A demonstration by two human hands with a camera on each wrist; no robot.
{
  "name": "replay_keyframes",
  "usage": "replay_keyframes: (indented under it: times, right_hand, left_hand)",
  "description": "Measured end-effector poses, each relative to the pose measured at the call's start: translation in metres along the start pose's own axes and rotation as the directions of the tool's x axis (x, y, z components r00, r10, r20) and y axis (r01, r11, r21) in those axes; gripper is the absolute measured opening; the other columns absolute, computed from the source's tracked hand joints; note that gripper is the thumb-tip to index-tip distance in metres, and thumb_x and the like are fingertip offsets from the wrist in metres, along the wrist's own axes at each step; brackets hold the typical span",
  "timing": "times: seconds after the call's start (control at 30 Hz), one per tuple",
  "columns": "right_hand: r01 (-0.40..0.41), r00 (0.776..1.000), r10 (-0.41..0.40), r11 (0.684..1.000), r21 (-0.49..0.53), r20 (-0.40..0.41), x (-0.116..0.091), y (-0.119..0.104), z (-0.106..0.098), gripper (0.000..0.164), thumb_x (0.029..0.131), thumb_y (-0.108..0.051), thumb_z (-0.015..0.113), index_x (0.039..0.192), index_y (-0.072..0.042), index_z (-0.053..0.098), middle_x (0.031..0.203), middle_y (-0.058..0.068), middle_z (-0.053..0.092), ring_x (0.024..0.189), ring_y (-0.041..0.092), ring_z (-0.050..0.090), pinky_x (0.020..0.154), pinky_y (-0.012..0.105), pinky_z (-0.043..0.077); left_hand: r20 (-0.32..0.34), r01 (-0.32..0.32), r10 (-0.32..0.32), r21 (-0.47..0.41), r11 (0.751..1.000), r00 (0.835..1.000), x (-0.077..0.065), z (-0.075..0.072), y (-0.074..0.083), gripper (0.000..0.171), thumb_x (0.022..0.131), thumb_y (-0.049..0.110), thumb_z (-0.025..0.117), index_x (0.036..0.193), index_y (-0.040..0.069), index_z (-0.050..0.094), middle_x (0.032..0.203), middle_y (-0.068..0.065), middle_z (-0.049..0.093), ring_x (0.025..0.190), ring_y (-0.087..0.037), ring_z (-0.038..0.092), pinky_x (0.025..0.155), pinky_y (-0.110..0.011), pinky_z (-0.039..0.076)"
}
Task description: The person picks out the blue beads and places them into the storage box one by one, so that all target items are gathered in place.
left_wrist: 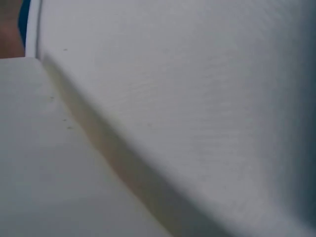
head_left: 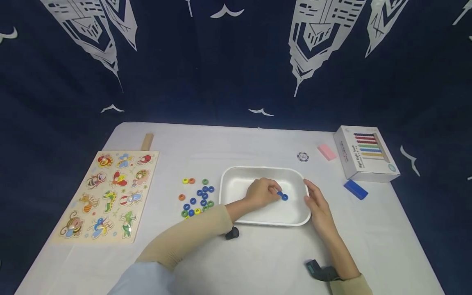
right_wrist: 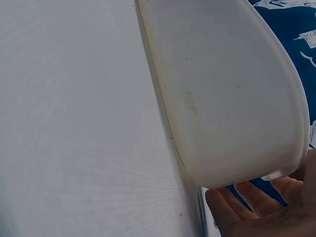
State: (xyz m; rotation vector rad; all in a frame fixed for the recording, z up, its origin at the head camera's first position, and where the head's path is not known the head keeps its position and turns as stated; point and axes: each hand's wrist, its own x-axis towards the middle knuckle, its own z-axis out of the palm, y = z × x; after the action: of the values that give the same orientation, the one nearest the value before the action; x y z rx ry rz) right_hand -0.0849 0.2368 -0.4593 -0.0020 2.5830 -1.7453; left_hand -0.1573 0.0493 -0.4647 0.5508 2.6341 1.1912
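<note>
A white tray (head_left: 258, 217) lies on the table in the head view. My left hand (head_left: 262, 192) reaches into it and pinches a small blue bead (head_left: 280, 193) between thumb and fingertips. Right beside that bead, another blue bead (head_left: 285, 197) sits on the tray floor. At the tray's right end, my right hand (head_left: 320, 207) holds the rim. The right wrist view has the right hand's fingers (right_wrist: 256, 202) against the tray's outer wall (right_wrist: 232, 98). The left wrist view contains mostly white surfaces, with no beads visible.
Several blue, green, yellow and orange beads (head_left: 205, 196) are scattered left of the tray. Farther left lies a wooden animal puzzle board (head_left: 107, 196). At the right are a white box (head_left: 354, 159), a blue block (head_left: 355, 189), a pink block (head_left: 326, 152) and a poker chip (head_left: 303, 157).
</note>
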Motion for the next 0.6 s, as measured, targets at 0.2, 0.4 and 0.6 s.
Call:
replay_keyframes:
  times: [0.2,0.4,0.6]
  right_hand:
    - [0.015,1.000,-0.015,1.000,-0.024,-0.011,0.001,0.008,-0.002,0.044,0.095,-0.029,0.035,0.138,-0.029,0.025,0.148,-0.001,0.017,0.136,0.020,0.012,0.106,0.043,0.016]
    - [0.023,1.000,-0.024,0.999,-0.022,-0.014,0.002,0.008,-0.001,0.044,0.095,-0.027,0.034,0.138,-0.029,0.025,0.148,0.000,0.017,0.136,0.019,0.013,0.106,0.042,0.016]
    - [0.021,1.000,-0.022,0.999,-0.025,-0.016,0.002,0.006,0.000,0.044,0.095,-0.025,0.034,0.138,-0.027,0.026,0.148,-0.001,0.019,0.136,0.018,0.014,0.107,0.036,0.017]
  left_hand:
    - [0.044,0.030,-0.035,0.111,0.993,0.998,0.001,0.004,0.003,0.015,0.070,0.027,0.072,0.084,0.026,0.068,0.056,0.018,0.053,0.053,0.000,0.047,0.050,-0.016,0.035]
    - [0.089,0.008,-0.024,0.172,0.985,0.996,-0.002,-0.001,0.007,0.030,0.069,0.025,0.072,0.098,0.026,0.065,0.068,0.018,0.059,0.062,-0.001,0.051,0.057,-0.016,0.037]
    - [0.054,-0.135,0.130,0.091,0.987,0.990,-0.031,-0.032,0.021,0.041,0.070,0.026,0.073,0.109,0.024,0.061,0.087,0.012,0.064,0.074,-0.004,0.055,0.066,-0.016,0.040]
